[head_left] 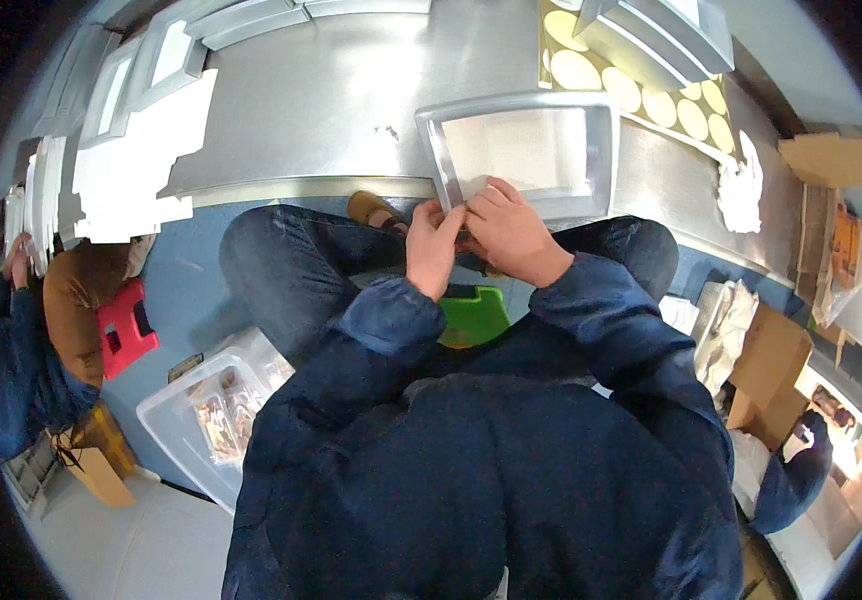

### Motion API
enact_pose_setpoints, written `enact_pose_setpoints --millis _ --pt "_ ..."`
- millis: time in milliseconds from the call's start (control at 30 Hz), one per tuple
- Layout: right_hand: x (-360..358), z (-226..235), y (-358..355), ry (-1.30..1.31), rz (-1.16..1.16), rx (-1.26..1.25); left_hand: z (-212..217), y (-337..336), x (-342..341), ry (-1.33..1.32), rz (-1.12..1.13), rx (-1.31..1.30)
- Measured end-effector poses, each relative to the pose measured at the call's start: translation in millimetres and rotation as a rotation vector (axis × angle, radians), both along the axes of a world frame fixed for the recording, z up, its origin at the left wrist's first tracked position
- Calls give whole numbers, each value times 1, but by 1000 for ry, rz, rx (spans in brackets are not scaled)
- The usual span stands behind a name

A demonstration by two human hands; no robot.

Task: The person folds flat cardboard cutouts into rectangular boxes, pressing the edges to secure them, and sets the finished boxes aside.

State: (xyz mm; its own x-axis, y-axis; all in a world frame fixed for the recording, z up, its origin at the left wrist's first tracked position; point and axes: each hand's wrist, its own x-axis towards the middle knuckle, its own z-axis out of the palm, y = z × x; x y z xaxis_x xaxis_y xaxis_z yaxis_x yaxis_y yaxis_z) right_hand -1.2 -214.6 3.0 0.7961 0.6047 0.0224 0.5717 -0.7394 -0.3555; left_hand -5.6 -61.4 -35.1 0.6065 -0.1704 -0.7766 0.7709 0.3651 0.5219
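A grey-rimmed, shallow rectangular box [607,150] with a pale, see-through panel lies at the near edge of the metal table, jutting a little over it. At its near left corner my two hands meet. My left hand [433,248] is closed, thumb pressed against the fingers, just off the corner. Curled over the near rim is my right hand [516,232], its fingertips close to the left thumb. Whatever sits between the fingers is hidden or too small to name.
Grey boxes stand along the far side of the metal table [301,110]. At right, a sheet of round pale-yellow stickers [621,90] lies beneath boxes, beside crumpled white paper [741,185]. White sheets [136,165] lie left. A plastic bin [176,420] stands on the floor. People work on both sides.
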Motion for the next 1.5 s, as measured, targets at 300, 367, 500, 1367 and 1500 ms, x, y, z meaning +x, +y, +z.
enact_pose_setpoints --millis 300,367,500,1367,1500 --pt "-13 -9 9 -73 -313 -57 -16 3 1 -610 -414 812" --pt "-19 -12 18 -99 -331 -126 -18 0 2 -645 -400 922" --pt "-26 -19 29 -107 -398 -239 -24 -2 0 -693 -376 1015" --pt "-25 3 28 114 -514 -208 8 10 -8 -278 -246 148" --pt "-29 -12 20 207 -507 -221 -5 7 -16 -237 -346 185"
